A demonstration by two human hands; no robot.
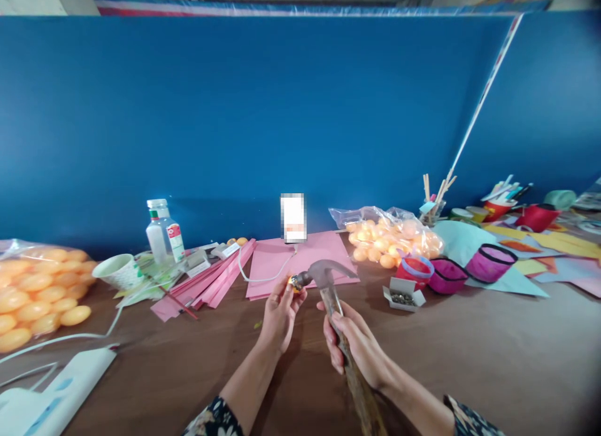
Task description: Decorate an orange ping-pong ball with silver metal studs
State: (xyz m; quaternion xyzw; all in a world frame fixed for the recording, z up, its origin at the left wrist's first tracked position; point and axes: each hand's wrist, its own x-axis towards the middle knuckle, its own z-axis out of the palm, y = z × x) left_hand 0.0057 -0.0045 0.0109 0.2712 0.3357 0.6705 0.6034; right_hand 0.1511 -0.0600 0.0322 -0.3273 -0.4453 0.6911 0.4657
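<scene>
My right hand point(357, 345) is wrapped round the wooden handle of a claw hammer point(326, 278), whose metal head is raised above the brown table point(493, 348). My left hand point(280, 314) pinches a small orange ball point(295, 284) between its fingertips. The hammer's face touches or nearly touches that ball. Both hands hover over the table's middle, in front of a stack of pink paper point(305, 254).
Bags of orange balls lie at the left point(32, 298) and behind right point(389, 236). A bottle point(164, 233), a paper cup point(117, 272), a small box of tacks point(404, 295), pink and red cups point(488, 264), coloured paper and a white power strip point(56, 392) surround the work spot.
</scene>
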